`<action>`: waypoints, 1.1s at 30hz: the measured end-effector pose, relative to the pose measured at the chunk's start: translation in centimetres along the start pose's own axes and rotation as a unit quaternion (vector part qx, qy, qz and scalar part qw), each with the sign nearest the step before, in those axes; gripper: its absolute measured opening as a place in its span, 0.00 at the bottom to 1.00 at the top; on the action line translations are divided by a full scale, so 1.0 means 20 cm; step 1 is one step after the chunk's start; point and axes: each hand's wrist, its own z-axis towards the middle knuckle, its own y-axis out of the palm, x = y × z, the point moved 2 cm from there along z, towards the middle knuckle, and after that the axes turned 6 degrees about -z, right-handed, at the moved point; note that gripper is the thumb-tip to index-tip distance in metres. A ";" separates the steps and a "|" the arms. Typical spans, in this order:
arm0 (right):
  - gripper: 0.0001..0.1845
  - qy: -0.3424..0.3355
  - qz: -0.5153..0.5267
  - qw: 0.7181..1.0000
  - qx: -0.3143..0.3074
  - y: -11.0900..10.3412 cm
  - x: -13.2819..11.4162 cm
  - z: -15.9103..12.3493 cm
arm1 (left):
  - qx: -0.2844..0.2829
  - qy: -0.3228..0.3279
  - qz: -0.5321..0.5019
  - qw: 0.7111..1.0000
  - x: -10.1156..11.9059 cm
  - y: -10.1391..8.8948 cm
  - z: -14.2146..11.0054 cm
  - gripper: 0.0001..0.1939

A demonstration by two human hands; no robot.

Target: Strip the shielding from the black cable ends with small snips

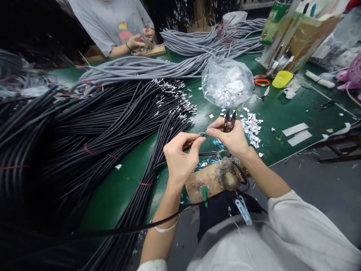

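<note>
My left hand (182, 155) pinches a black cable close to its stripped end, between thumb and fingertips. Opposite it, my right hand (229, 136) closes thumb and forefinger on the tip of that same cable end. Small black snips (229, 119) are tucked in my right hand, blades pointing up and apart. The fine wires at the cable tip are mostly covered by my fingers. Below both hands lies a wooden board (199, 181) carrying a small clamp-like block (228, 174) and a green clip (204, 195).
Bundled black cables (113, 124) fill the left side; grey cables (146, 67) run behind. A clear plastic bag (228, 82), foil scraps (252, 128), blue wire bits (218, 143) and orange-handled scissors (261, 80) lie on the green table (282, 109). A co-worker's hands (141, 40) work opposite.
</note>
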 end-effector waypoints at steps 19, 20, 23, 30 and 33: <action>0.16 -0.100 -0.051 0.989 -0.099 -0.01 0.04 0.03 | -0.119 -0.012 0.010 0.993 -0.02 -0.01 0.04 0.12; 0.15 -0.124 -0.092 0.986 -0.064 -0.03 0.04 0.03 | -0.120 -0.019 0.009 0.993 -0.02 -0.01 0.04 0.13; 0.12 -0.136 -0.131 0.979 0.078 -0.09 0.03 0.05 | -0.096 -0.044 -0.014 0.994 -0.02 -0.01 0.03 0.14; 0.12 -0.127 -0.143 0.981 0.032 -0.05 0.00 0.02 | -0.056 -0.052 -0.040 0.996 -0.01 -0.03 0.02 0.14; 0.10 -0.164 -0.137 0.977 -0.010 -0.02 -0.02 0.00 | -0.058 -0.034 -0.025 0.997 0.00 -0.03 0.03 0.13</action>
